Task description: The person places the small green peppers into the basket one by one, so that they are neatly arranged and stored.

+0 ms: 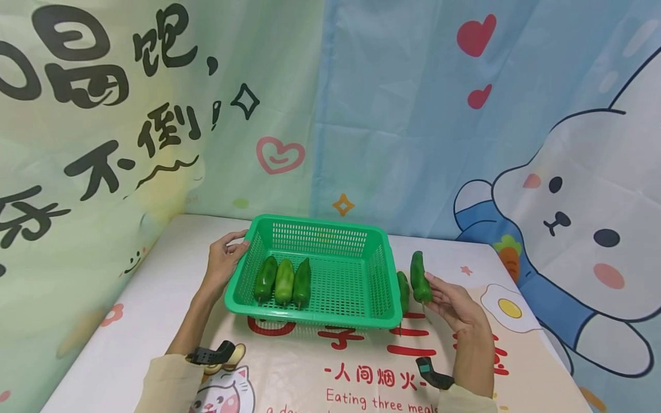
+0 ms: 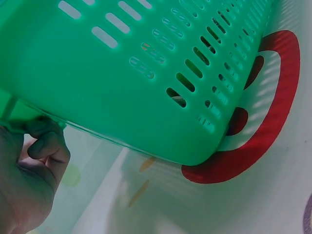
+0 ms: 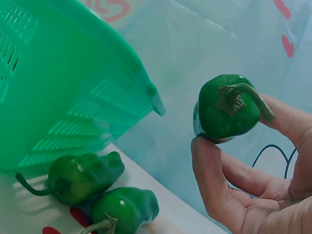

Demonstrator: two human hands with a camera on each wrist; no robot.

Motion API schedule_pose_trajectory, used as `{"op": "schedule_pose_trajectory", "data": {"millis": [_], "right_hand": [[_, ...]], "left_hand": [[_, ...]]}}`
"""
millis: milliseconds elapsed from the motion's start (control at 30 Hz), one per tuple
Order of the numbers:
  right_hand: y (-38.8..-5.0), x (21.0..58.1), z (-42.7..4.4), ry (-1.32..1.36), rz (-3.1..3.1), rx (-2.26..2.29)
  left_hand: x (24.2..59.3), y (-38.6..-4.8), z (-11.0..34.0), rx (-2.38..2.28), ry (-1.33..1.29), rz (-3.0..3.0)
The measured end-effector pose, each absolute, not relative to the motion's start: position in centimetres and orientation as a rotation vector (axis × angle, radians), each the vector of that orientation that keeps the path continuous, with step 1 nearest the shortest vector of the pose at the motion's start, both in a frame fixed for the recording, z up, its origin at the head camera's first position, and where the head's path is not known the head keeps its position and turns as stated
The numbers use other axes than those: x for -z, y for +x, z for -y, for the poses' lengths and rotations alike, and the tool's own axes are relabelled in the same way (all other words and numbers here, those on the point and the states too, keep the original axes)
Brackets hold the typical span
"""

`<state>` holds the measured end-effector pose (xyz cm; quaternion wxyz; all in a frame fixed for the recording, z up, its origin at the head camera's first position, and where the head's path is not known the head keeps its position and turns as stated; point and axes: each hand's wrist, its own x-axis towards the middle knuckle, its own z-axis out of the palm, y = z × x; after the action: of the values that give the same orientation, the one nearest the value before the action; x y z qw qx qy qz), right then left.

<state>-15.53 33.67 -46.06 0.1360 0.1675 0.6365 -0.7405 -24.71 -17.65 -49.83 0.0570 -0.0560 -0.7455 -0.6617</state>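
Observation:
A green plastic basket (image 1: 320, 319) with slotted walls stands mid-table and looks slightly tilted. Three green peppers (image 1: 284, 282) lie side by side at the left of its floor. My left hand (image 1: 225, 261) grips the basket's left rim, its fingers curled at the edge in the left wrist view. Right of the basket, my right hand (image 1: 458, 304) pinches another green pepper (image 1: 420, 279) between thumb and fingers, raised above the table. In the right wrist view its stem end faces the camera. Below it, two more peppers (image 3: 85, 179) lie on the table beside the basket, one partly hidden in the head view.
The table (image 1: 170, 258) has a printed cover with red lettering and cartoon pictures. A patterned curtain (image 1: 361, 115) hangs right behind its back edge and along the left. A black strap device (image 1: 213, 353) sits on each wrist.

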Motion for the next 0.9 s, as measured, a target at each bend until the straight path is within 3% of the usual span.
{"op": "schedule_pose_trajectory", "data": {"millis": [900], "right_hand": [[-15.4,43.7,-31.3,0.411,-1.825,2.183]], "left_hand": [[50.1,-24.7,17.7,2.006,-0.162,2.266]]}}
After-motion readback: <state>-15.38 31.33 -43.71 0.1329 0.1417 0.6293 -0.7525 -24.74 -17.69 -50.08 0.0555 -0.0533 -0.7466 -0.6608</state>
